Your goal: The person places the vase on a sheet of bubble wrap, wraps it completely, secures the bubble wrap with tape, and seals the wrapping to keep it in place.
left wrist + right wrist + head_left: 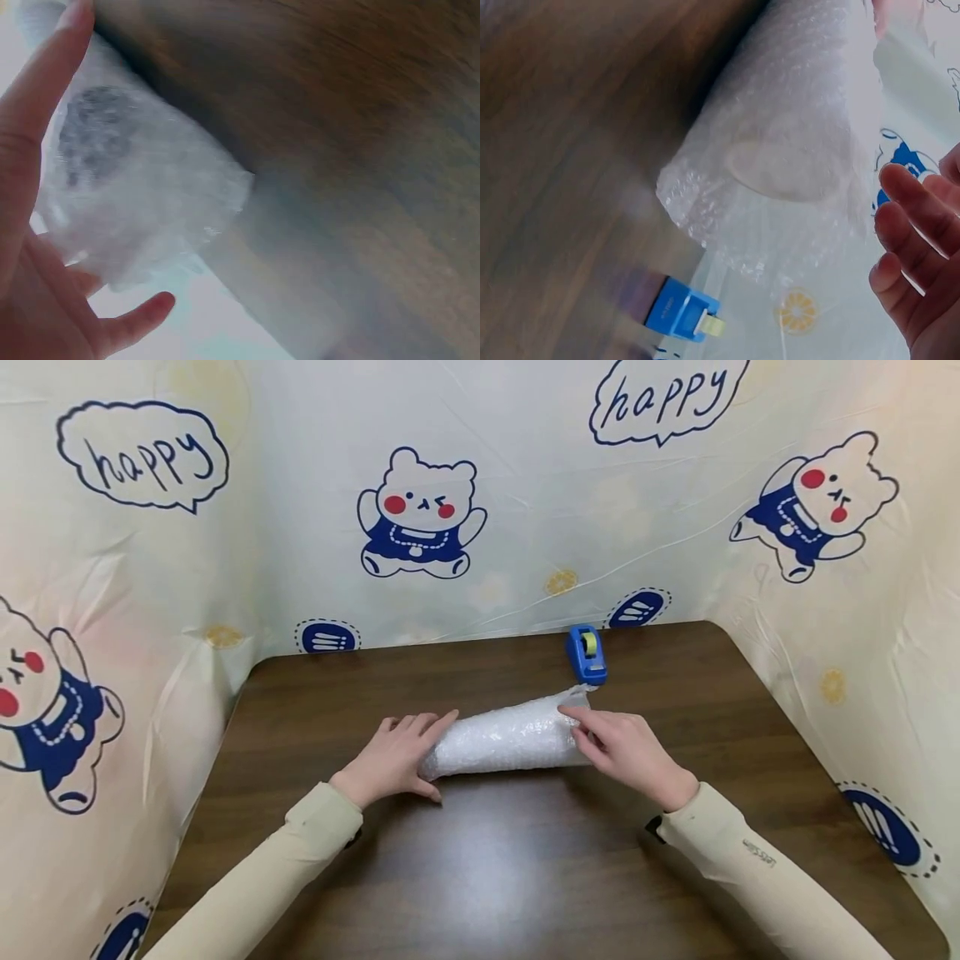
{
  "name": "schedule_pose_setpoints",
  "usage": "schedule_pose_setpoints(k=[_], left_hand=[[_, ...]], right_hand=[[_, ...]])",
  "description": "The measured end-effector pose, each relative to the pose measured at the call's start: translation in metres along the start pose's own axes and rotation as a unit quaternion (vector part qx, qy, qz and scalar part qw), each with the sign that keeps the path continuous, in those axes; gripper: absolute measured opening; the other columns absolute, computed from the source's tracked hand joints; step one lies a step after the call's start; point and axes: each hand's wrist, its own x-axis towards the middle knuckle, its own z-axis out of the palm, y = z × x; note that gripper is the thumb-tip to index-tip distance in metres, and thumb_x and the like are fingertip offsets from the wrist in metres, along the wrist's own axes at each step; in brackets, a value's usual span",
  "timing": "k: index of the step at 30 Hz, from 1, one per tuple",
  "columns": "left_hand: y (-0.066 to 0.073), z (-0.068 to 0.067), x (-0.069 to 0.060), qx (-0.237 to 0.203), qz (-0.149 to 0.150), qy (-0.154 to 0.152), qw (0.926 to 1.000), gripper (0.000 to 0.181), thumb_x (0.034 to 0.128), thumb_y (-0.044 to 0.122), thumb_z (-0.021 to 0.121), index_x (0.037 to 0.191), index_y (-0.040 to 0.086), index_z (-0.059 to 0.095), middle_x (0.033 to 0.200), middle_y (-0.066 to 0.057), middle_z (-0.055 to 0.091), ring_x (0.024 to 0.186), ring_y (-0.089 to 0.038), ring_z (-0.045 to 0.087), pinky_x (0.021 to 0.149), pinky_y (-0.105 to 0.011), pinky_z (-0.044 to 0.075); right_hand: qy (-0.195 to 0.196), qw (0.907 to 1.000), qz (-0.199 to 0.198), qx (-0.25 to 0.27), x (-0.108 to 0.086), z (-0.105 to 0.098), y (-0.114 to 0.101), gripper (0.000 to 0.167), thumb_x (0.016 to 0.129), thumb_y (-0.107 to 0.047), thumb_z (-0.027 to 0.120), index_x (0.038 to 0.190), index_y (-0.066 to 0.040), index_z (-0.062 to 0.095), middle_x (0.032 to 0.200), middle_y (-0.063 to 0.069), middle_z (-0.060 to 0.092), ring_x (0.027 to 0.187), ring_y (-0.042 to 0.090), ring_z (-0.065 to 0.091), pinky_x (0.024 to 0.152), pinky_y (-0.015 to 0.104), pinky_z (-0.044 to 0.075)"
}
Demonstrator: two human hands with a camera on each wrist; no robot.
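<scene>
A roll of bubble wrap [510, 739] lies sideways on the table, with a rounded shape [784, 169] dimly showing inside its right end. Through the wrap's left end, a dark patch [97, 131] shows in the left wrist view. My left hand [393, 758] rests at that left end, fingers spread, thumb in front. At the right end is my right hand [626, 747], index finger extended over the loose edge of the wrap. The right wrist view has its fingers [911, 232] loosely bent beside the wrap, gripping nothing visible.
A blue tape dispenser [587, 656] with yellowish tape stands behind the wrap's right end, close to the back edge. The brown wooden table [480, 868] is bordered at the back and sides by a printed cloth [525, 535] with bears.
</scene>
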Motion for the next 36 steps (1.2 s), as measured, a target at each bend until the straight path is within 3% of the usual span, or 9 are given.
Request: schedule_pose_setpoints(k=[2, 5, 9, 12, 23, 29, 33, 36], left_hand=[[0.002, -0.002, -0.002, -0.010, 0.005, 0.004, 0.9999, 0.129, 0.0667, 0.072, 0.086, 0.166, 0.018, 0.025, 0.148, -0.014, 0.052, 0.134, -0.036, 0.052, 0.104, -0.064, 0.040], [0.005, -0.003, -0.004, -0.021, 0.004, 0.013, 0.9997, 0.108, 0.0835, 0.074, 0.071, 0.166, 0.019, 0.027, 0.149, -0.012, 0.052, 0.136, -0.032, 0.051, 0.106, -0.061, 0.040], [0.008, -0.004, -0.005, -0.032, -0.008, 0.026, 0.9991, 0.075, 0.1046, 0.061, 0.049, 0.164, 0.019, 0.033, 0.148, -0.010, 0.055, 0.136, -0.030, 0.052, 0.108, -0.058, 0.042], [0.008, -0.004, -0.004, -0.034, -0.015, 0.039, 0.9986, 0.065, 0.1084, 0.052, 0.046, 0.162, 0.016, 0.039, 0.146, -0.010, 0.057, 0.134, -0.031, 0.054, 0.108, -0.057, 0.042], [0.005, -0.003, -0.003, -0.032, -0.008, 0.058, 0.9978, 0.058, 0.1061, 0.047, 0.057, 0.153, 0.014, 0.051, 0.137, -0.011, 0.061, 0.128, -0.032, 0.057, 0.103, -0.057, 0.046], [0.005, -0.002, -0.001, -0.040, -0.003, 0.064, 0.9971, 0.072, 0.0944, 0.045, 0.076, 0.150, 0.006, 0.052, 0.126, -0.014, 0.061, 0.116, -0.031, 0.059, 0.093, -0.052, 0.050], [0.006, -0.002, 0.001, -0.077, -0.013, 0.050, 0.9958, 0.073, 0.0865, 0.045, 0.084, 0.142, 0.007, 0.056, 0.126, -0.014, 0.062, 0.113, -0.031, 0.060, 0.092, -0.052, 0.050], [0.007, 0.002, 0.002, -0.099, -0.017, 0.044, 0.9940, 0.072, 0.0838, 0.041, 0.088, 0.137, 0.008, 0.054, 0.122, -0.014, 0.066, 0.105, -0.030, 0.064, 0.089, -0.050, 0.053]], right_hand=[[0.011, 0.9999, 0.007, -0.002, 0.000, -0.002, 0.002, 0.039, 0.093, -0.008, 0.073, 0.131, -0.006, 0.067, 0.074, -0.007, 0.060, 0.059, 0.006, 0.046, 0.056, 0.026, 0.047], [0.026, 0.9995, 0.019, -0.007, 0.000, -0.005, 0.005, 0.037, 0.093, -0.008, 0.073, 0.129, -0.005, 0.068, 0.082, -0.002, 0.068, 0.062, 0.009, 0.052, 0.059, 0.030, 0.051], [0.044, 0.9985, 0.032, -0.008, -0.001, -0.010, 0.010, 0.037, 0.091, -0.007, 0.075, 0.128, -0.004, 0.069, 0.099, 0.007, 0.075, 0.073, 0.016, 0.064, 0.069, 0.039, 0.059], [0.053, 0.9978, 0.038, -0.009, -0.003, -0.013, 0.013, 0.037, 0.090, -0.006, 0.076, 0.127, -0.004, 0.070, 0.106, 0.011, 0.076, 0.080, 0.020, 0.068, 0.075, 0.045, 0.060], [0.045, 0.9975, 0.055, -0.008, -0.007, -0.013, 0.018, 0.034, 0.091, -0.006, 0.076, 0.124, -0.002, 0.071, 0.109, 0.012, 0.076, 0.087, 0.024, 0.070, 0.080, 0.048, 0.059], [0.030, 0.9973, 0.066, -0.014, -0.010, -0.010, 0.018, 0.030, 0.094, -0.010, 0.074, 0.124, -0.003, 0.071, 0.104, 0.008, 0.074, 0.086, 0.023, 0.067, 0.079, 0.045, 0.058], [-0.020, 0.9897, 0.142, 0.003, -0.011, -0.007, 0.016, 0.037, 0.100, -0.021, 0.070, 0.132, -0.003, 0.066, 0.103, 0.007, 0.072, 0.085, 0.021, 0.068, 0.076, 0.042, 0.059], [-0.084, 0.9705, 0.225, 0.026, -0.010, -0.005, 0.013, 0.041, 0.104, -0.036, 0.064, 0.128, -0.003, 0.065, 0.094, 0.006, 0.073, 0.077, 0.018, 0.068, 0.071, 0.041, 0.059]])
